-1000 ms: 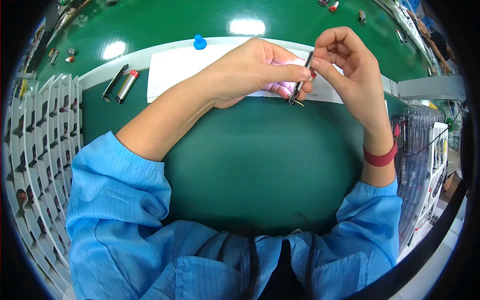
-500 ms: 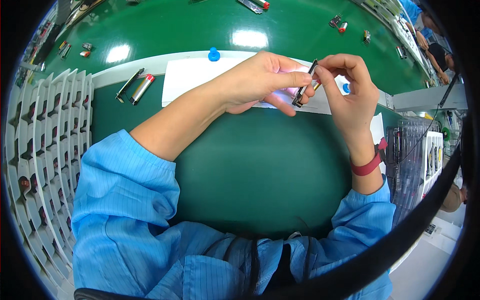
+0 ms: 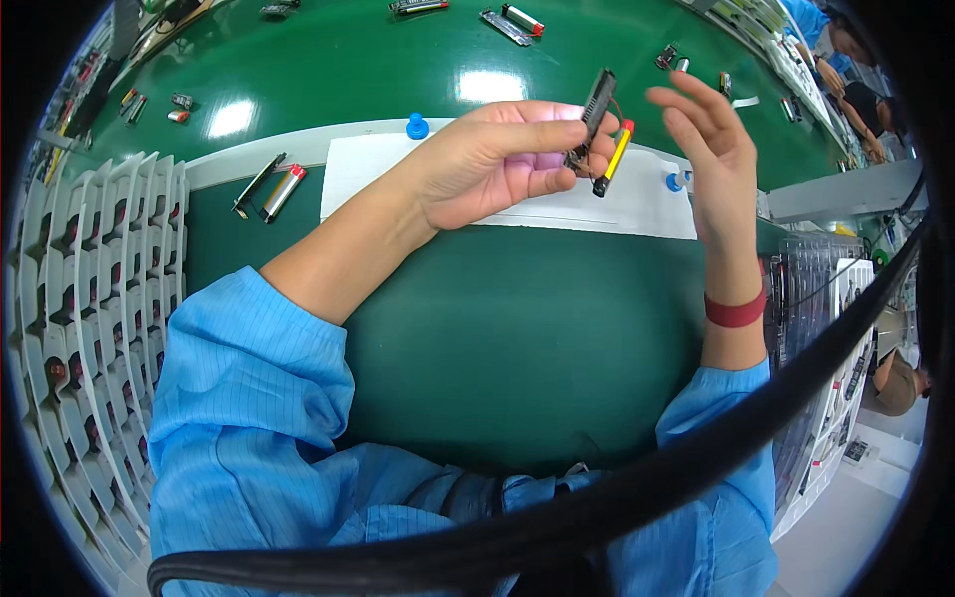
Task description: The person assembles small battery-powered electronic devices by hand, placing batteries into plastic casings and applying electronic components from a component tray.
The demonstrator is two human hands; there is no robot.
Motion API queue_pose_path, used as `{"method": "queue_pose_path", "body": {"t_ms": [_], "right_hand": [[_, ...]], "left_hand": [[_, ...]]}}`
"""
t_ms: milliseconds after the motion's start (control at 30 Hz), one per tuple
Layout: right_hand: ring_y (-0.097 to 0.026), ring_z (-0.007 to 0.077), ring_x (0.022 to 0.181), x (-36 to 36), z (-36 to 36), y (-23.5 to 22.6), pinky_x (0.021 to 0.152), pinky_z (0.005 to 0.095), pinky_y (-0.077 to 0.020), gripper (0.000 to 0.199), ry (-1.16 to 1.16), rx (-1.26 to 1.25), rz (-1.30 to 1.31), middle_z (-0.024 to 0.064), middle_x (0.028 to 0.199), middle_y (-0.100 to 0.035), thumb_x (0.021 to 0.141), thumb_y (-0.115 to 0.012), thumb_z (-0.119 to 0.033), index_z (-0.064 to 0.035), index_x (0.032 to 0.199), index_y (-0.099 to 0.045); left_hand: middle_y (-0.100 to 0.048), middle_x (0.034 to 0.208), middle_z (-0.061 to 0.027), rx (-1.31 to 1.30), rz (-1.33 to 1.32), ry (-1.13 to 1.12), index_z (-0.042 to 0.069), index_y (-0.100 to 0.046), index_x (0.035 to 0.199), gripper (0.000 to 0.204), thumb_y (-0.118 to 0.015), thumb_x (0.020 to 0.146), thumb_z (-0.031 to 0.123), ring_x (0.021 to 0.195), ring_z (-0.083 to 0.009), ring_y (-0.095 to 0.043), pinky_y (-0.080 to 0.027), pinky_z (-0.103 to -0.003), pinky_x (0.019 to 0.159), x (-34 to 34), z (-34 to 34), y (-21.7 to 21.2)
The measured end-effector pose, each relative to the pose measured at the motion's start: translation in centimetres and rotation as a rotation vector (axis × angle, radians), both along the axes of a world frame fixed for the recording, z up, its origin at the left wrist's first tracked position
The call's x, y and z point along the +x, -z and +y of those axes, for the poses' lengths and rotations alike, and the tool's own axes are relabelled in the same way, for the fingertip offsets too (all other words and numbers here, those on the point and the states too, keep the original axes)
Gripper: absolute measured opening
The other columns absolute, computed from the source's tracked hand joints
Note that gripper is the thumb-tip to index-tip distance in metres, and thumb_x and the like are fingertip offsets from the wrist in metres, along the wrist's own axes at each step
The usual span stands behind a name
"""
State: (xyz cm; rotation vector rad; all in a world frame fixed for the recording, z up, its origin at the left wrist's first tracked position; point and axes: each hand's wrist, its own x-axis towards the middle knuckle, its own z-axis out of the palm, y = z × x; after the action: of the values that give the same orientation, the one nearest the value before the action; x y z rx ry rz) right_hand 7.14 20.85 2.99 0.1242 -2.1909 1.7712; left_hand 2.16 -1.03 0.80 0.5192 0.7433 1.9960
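My left hand (image 3: pixel 487 164) pinches a narrow black circuit board (image 3: pixel 598 103) between thumb and fingers, held tilted above a white sheet (image 3: pixel 348 169). A slim yellow battery cell (image 3: pixel 614 159) with a red end hangs beside the board, and a thin reddish wire shows near both. My right hand (image 3: pixel 721 164), a red band on its wrist, is raised to the right of the board with fingers apart and nothing in them. On the green mat to the left lie another board (image 3: pixel 260 185) and a silver battery cell (image 3: pixel 285 193) with a red end.
Stacked white trays (image 3: pixel 95 338) line the left side. Blue knobs (image 3: pixel 417 126) stand around the white sheet. More boards and cells (image 3: pixel 512 25) lie across the far green surface. Clear plastic trays (image 3: pixel 811 274) are at right. A black strap (image 3: pixel 686 453) crosses the lower view. Other people sit far right.
My right hand has let go of the board and moved away to the right, its fingers opening. In my left hand, the board is raised slightly and the yellow cell now shows plainly.
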Motion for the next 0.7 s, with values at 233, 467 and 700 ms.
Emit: {"method": "queue_pose_path", "body": {"t_ms": [233, 467, 700], "right_hand": [[-0.057, 0.0089, 0.077, 1.4, -2.4, 1.0, 0.068, 0.0197, -0.0439, 0.035, -0.209, -0.439, -0.235, 0.0074, 0.095, -0.062, 0.082, -0.059, -0.008, 0.0014, 0.114, -0.050], [-0.046, 0.0045, 0.066, 0.7, -2.4, 0.9, 0.061, 0.0175, -0.0381, 0.034, -0.258, -0.437, -0.370, 0.0068, 0.092, -0.062, 0.078, -0.063, -0.008, 0.0002, 0.109, -0.052], [-0.059, 0.0172, 0.091, 0.3, -1.1, 0.8, 0.085, 0.0341, -0.0433, 0.038, -0.432, -0.438, -0.385, 0.0122, 0.098, -0.063, 0.079, -0.064, -0.013, -0.0030, 0.113, -0.048]], "left_hand": [[-0.063, 0.095, -0.0113, -0.189, 0.098, -0.033, -0.002, -0.057, 0.104, 0.026, -0.059, 0.084, 0.015, 0.089, -0.0157, -0.060, -0.050, -0.027, 0.078, -0.2, 0.8, 1.0], [-0.063, 0.092, -0.0105, -0.263, 0.188, -0.056, -0.002, -0.058, 0.103, 0.027, -0.061, 0.082, 0.015, 0.087, -0.0163, -0.061, -0.050, -0.028, 0.079, -1.0, 0.1, 1.1], [-0.061, 0.100, -0.0091, -0.281, 0.197, 0.011, 0.000, -0.053, 0.114, 0.034, -0.058, 0.083, 0.013, 0.089, -0.0143, -0.060, -0.050, -0.027, 0.079, -1.7, -0.2, 1.6]]}}
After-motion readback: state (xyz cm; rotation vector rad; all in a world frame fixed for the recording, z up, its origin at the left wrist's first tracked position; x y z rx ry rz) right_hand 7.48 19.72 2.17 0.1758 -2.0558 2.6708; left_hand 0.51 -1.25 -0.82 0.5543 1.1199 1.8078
